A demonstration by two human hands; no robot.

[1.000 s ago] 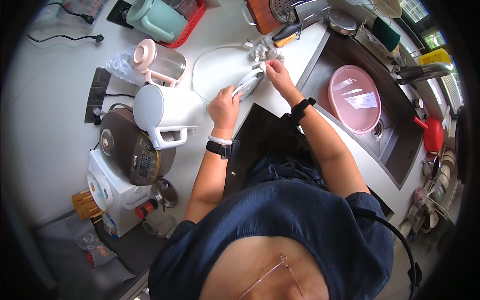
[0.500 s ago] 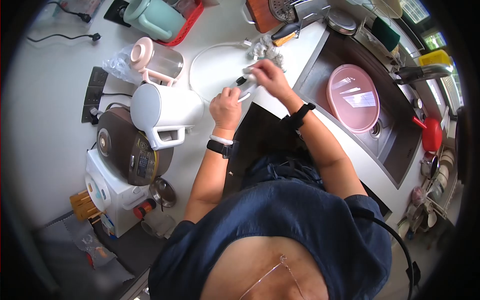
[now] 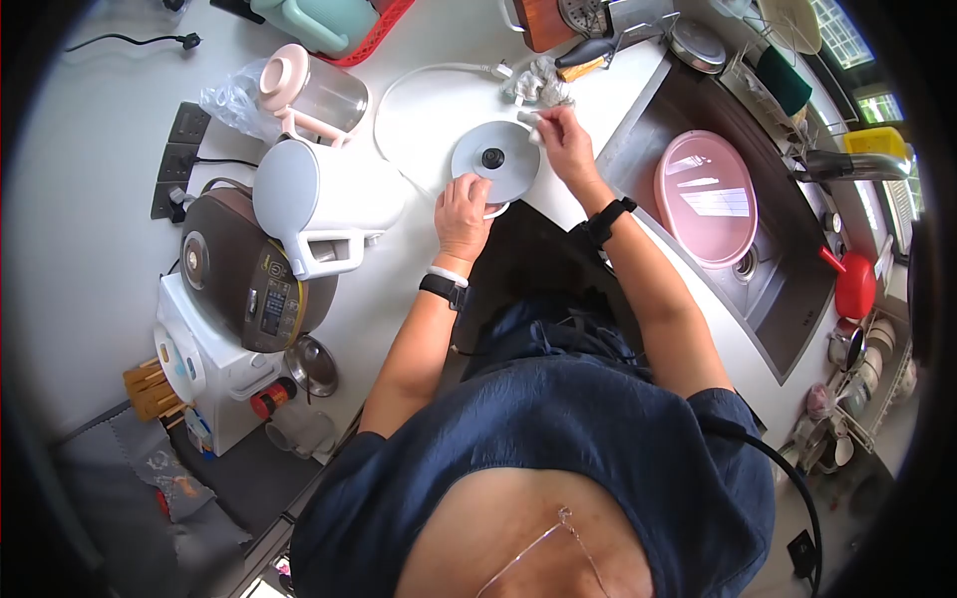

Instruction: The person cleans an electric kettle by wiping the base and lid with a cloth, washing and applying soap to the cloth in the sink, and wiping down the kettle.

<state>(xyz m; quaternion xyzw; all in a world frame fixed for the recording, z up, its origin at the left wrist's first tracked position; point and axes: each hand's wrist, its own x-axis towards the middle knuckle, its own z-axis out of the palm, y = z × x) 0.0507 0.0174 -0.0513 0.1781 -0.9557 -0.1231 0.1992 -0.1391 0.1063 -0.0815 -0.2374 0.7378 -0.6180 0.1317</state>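
A round grey kettle base (image 3: 510, 167) with a black connector in its middle is over the white counter, its top face showing. My left hand (image 3: 463, 217) grips its lower left edge, fingers on top. At the upper right edge my right hand (image 3: 566, 148) is closed in a pinch on a small whitish piece, perhaps cloth, partly hidden by the fingers. A white cord (image 3: 384, 112) loops on the counter to a plug (image 3: 500, 71). The white kettle (image 3: 354, 199) stands left of my left hand.
A glass pot with a pink lid (image 3: 286, 76) and a brown rice cooker (image 3: 224, 259) are on the left. On the right, a pink basin (image 3: 703, 194) lies in the dark sink (image 3: 638, 145). Crumpled grey cloth (image 3: 543, 82) and a black-and-yellow-handled tool (image 3: 586, 58) sit behind.
The base has turned from nearly edge-on to face up, showing its connector. My right hand has shifted to its upper right edge. The camera view has moved slightly.
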